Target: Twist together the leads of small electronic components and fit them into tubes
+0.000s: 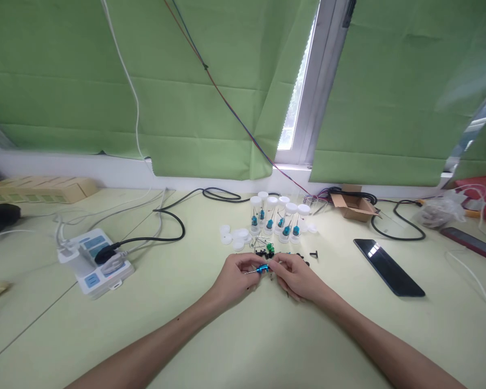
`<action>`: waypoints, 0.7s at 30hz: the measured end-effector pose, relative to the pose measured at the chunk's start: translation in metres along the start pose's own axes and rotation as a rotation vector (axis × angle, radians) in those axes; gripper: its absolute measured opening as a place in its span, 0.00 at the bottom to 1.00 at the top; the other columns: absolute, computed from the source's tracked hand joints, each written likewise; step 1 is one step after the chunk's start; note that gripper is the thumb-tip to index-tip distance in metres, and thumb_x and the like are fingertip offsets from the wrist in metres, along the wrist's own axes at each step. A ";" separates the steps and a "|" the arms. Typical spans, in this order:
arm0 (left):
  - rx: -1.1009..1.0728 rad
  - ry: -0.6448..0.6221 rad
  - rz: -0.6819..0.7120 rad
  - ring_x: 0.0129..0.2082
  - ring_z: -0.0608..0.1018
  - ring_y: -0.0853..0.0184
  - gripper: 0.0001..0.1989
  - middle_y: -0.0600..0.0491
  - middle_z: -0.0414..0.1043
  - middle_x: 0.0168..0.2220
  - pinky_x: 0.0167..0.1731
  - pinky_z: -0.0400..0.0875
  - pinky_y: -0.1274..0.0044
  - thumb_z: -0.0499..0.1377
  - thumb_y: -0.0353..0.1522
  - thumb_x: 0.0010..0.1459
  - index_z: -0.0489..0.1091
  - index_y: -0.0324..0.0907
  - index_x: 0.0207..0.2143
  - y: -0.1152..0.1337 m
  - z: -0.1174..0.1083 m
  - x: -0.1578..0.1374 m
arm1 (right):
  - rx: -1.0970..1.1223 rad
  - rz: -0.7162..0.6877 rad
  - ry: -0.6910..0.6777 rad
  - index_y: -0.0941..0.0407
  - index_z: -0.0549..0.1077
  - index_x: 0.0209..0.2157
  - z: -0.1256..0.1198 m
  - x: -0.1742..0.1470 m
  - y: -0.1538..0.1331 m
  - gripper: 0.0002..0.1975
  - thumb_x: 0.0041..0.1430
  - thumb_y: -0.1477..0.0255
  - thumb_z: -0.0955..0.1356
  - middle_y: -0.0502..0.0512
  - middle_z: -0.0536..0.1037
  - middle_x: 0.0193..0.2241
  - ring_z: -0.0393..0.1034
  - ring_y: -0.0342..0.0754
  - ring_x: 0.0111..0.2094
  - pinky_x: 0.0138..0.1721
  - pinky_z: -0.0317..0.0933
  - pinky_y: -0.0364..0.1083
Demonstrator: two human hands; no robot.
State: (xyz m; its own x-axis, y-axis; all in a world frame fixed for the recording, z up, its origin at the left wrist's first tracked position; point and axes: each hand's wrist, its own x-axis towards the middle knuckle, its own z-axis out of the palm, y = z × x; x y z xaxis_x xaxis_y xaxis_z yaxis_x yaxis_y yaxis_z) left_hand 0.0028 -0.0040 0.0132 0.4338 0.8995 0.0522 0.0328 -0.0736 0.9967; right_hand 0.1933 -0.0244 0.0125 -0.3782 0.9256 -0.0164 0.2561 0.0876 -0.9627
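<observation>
A small blue metallic piece with a thin metal shaft (pixel 262 268) sits between both hands, low over the table. My left hand (pixel 231 280) pinches it, the shaft pointing left across the fingers. From the other side, the fingertips of my right hand (pixel 298 277) close on its right end. Just beyond the fingers lie small black parts (pixel 261 253), a green part (pixel 270 248) and several thin metal rods (pixel 262 241). A black T-shaped piece (pixel 314 254) rests to their right. Several clear tubes with white lids (pixel 271 213) stand behind, holding blue-ended pieces with thin shafts.
Loose white caps (pixel 240 234) lie left of the tubes. On the left is a white power strip (pixel 101 270) with plugs and cables. To the right are a black phone (pixel 389 267), an open cardboard box (pixel 354 207) and a plastic bag (pixel 439 210). Green curtains (pixel 210 124) hang behind.
</observation>
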 end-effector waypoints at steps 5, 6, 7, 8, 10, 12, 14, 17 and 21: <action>0.002 0.034 0.004 0.15 0.67 0.74 0.13 0.58 0.66 0.17 0.17 0.61 0.81 0.58 0.24 0.44 0.76 0.37 0.34 0.000 0.000 0.001 | 0.085 -0.005 -0.024 0.53 0.63 0.42 -0.002 0.000 0.003 0.17 0.60 0.56 0.66 0.36 0.64 0.13 0.52 0.37 0.08 0.09 0.50 0.36; 0.003 0.036 0.005 0.15 0.67 0.74 0.13 0.58 0.66 0.17 0.17 0.61 0.81 0.58 0.24 0.44 0.76 0.37 0.34 0.000 0.000 0.001 | 0.094 -0.005 -0.030 0.53 0.62 0.42 -0.002 0.000 0.003 0.17 0.59 0.56 0.67 0.36 0.64 0.13 0.52 0.37 0.08 0.09 0.50 0.36; 0.004 0.036 0.005 0.15 0.68 0.74 0.13 0.58 0.66 0.17 0.16 0.61 0.81 0.58 0.24 0.44 0.76 0.37 0.34 0.000 0.000 0.001 | 0.099 -0.005 -0.034 0.53 0.62 0.42 -0.002 0.000 0.003 0.17 0.59 0.56 0.67 0.36 0.63 0.13 0.52 0.37 0.08 0.09 0.50 0.36; 0.005 0.036 0.005 0.15 0.68 0.74 0.13 0.58 0.66 0.17 0.16 0.61 0.81 0.58 0.24 0.44 0.76 0.37 0.34 0.000 0.000 0.001 | 0.101 -0.005 -0.036 0.53 0.62 0.41 -0.001 0.000 0.003 0.17 0.59 0.56 0.67 0.36 0.63 0.13 0.52 0.37 0.08 0.09 0.49 0.36; 0.010 0.033 0.001 0.15 0.67 0.74 0.12 0.58 0.67 0.17 0.17 0.61 0.81 0.58 0.24 0.44 0.76 0.38 0.33 -0.001 0.000 0.000 | 0.098 -0.008 -0.034 0.54 0.62 0.39 -0.001 0.000 0.002 0.16 0.59 0.56 0.66 0.36 0.63 0.12 0.51 0.36 0.07 0.10 0.48 0.36; 0.012 0.032 -0.006 0.16 0.67 0.75 0.13 0.58 0.67 0.18 0.17 0.61 0.81 0.58 0.23 0.43 0.76 0.38 0.33 -0.002 0.000 0.000 | 0.084 -0.012 -0.033 0.54 0.63 0.37 -0.001 0.001 0.002 0.16 0.60 0.56 0.65 0.37 0.63 0.12 0.51 0.36 0.07 0.10 0.47 0.36; 0.014 0.023 -0.011 0.16 0.67 0.75 0.14 0.58 0.67 0.18 0.17 0.61 0.81 0.57 0.23 0.42 0.76 0.38 0.34 -0.002 0.000 0.000 | 0.055 -0.020 -0.037 0.55 0.64 0.35 -0.001 0.001 0.001 0.16 0.62 0.56 0.64 0.38 0.62 0.11 0.50 0.36 0.07 0.10 0.46 0.36; 0.020 0.002 -0.001 0.16 0.67 0.74 0.15 0.58 0.66 0.18 0.17 0.61 0.81 0.57 0.23 0.42 0.77 0.38 0.34 -0.002 -0.001 0.000 | 0.007 -0.018 -0.034 0.56 0.66 0.31 -0.001 0.001 0.001 0.18 0.64 0.55 0.61 0.39 0.61 0.09 0.51 0.37 0.07 0.10 0.45 0.37; -0.002 0.024 -0.003 0.15 0.67 0.74 0.13 0.58 0.67 0.18 0.16 0.61 0.81 0.59 0.24 0.43 0.77 0.38 0.34 -0.001 0.000 0.001 | 0.036 -0.012 -0.012 0.55 0.65 0.36 0.000 0.000 0.001 0.16 0.63 0.55 0.63 0.38 0.63 0.11 0.52 0.37 0.07 0.09 0.46 0.37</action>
State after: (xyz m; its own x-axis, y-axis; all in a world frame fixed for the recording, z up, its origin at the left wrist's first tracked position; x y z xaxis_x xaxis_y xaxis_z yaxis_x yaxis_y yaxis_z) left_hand 0.0028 -0.0032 0.0118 0.4121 0.9097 0.0511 0.0316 -0.0703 0.9970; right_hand 0.1936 -0.0241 0.0116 -0.3921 0.9199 -0.0081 0.2191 0.0848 -0.9720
